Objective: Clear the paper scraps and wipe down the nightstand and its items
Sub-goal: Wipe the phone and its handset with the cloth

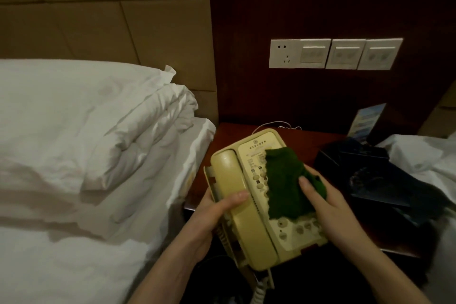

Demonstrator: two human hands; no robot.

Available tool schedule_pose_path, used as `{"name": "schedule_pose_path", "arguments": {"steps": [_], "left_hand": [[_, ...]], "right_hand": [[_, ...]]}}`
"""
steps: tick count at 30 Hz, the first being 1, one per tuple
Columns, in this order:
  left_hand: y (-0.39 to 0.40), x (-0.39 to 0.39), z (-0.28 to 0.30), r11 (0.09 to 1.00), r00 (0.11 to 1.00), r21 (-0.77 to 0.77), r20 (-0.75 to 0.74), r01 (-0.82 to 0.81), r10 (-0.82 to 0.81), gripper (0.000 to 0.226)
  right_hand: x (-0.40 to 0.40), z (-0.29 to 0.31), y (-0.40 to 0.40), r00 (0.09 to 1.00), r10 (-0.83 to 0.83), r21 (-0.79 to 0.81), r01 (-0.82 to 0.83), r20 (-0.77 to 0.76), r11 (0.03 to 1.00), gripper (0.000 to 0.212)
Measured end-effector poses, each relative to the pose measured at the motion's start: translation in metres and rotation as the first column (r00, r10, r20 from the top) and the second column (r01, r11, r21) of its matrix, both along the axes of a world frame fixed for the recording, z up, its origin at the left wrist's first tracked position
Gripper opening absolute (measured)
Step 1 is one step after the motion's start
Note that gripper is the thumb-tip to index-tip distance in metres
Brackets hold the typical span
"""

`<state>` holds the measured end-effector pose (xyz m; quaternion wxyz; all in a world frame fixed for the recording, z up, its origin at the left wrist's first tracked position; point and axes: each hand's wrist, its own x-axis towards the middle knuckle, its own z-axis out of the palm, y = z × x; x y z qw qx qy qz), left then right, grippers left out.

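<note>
A cream desk telephone (249, 205) with its handset on the cradle is lifted and tilted over the front of the dark wooden nightstand (232, 136). My left hand (212, 215) grips the phone's left side, thumb across the handset. My right hand (328, 202) holds a dark green cloth (283, 180) and presses it on the keypad. The phone's coiled cord (259, 291) hangs below. No paper scraps show.
A bed with white pillow and duvet (86, 131) lies at the left. A dark tissue box (352, 155), a standing card (365, 121) and a dark booklet (375, 182) sit on the nightstand's right. Wall socket and switches (333, 53) are above. White bedding (424, 155) at right.
</note>
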<state>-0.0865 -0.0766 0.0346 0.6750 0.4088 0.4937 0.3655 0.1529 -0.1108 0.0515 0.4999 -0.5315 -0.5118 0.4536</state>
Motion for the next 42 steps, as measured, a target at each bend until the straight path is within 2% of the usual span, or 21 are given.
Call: {"name": "schedule_pose_path", "arguments": {"steps": [5, 9, 12, 15, 17, 19, 22, 24, 27, 31, 36, 39, 42], "left_hand": [[-0.007, 0.004, -0.009, 0.97, 0.954, -0.156, 0.206, -0.188, 0.218, 0.082], [-0.011, 0.007, -0.012, 0.937, 0.893, -0.239, 0.312, -0.256, 0.324, 0.073], [-0.012, 0.009, -0.013, 0.929, 0.865, -0.226, 0.351, -0.294, 0.359, 0.056], [-0.016, 0.012, -0.01, 0.931, 0.863, -0.201, 0.355, -0.304, 0.358, 0.045], [-0.018, 0.012, -0.011, 0.942, 0.885, -0.179, 0.329, -0.283, 0.329, 0.05], [-0.019, 0.01, -0.013, 0.958, 0.92, -0.157, 0.279, -0.238, 0.275, 0.071], [-0.02, 0.009, -0.016, 0.987, 0.967, -0.077, 0.203, -0.14, 0.153, 0.095], [-0.023, 0.012, -0.014, 0.995, 0.981, -0.039, 0.168, -0.091, 0.096, 0.103], [-0.026, 0.019, -0.009, 0.992, 0.973, -0.024, 0.196, -0.121, 0.123, 0.089], [-0.022, 0.02, -0.004, 0.969, 0.926, -0.08, 0.285, -0.234, 0.247, 0.055], [-0.015, 0.017, -0.005, 0.938, 0.895, -0.092, 0.282, -0.334, 0.346, 0.064], [-0.019, 0.02, -0.004, 0.956, 0.918, -0.073, 0.268, -0.283, 0.292, 0.07], [-0.022, 0.019, -0.002, 0.98, 0.955, -0.028, 0.222, -0.197, 0.198, 0.07]], "right_hand": [[-0.002, 0.019, -0.001, 0.995, 0.054, -0.051, -0.059, -0.088, 0.997, 0.035], [-0.007, 0.021, -0.024, 0.997, 0.046, -0.026, -0.048, -0.067, 0.999, 0.038], [-0.016, 0.012, -0.044, 0.999, -0.04, 0.026, 0.04, -0.019, 0.999, 0.045], [-0.017, 0.001, -0.048, 0.997, -0.082, 0.045, 0.082, 0.004, 0.996, 0.043], [-0.01, 0.004, -0.038, 0.994, -0.1, 0.047, 0.098, 0.041, 0.994, 0.039], [-0.002, 0.013, -0.024, 0.996, -0.017, 0.006, 0.017, 0.085, 1.0, 0.041], [0.001, 0.032, 0.002, 0.96, 0.101, -0.045, -0.093, 0.259, 0.995, 0.049], [0.0, 0.042, 0.016, 0.971, 0.084, -0.028, -0.08, 0.225, 0.996, 0.045], [0.001, 0.042, 0.023, 0.99, 0.095, -0.032, -0.092, 0.1, 0.995, 0.039], [0.009, 0.017, -0.006, 0.992, 0.106, -0.079, -0.1, 0.068, 0.992, 0.041], [0.009, -0.013, -0.036, 1.0, -0.009, -0.059, 0.011, 0.028, 0.998, 0.043], [0.004, -0.008, -0.027, 0.995, -0.075, -0.025, 0.077, 0.058, 0.997, 0.04], [0.005, 0.011, -0.008, 0.993, -0.016, -0.012, 0.017, 0.113, 1.0, 0.044]]}}
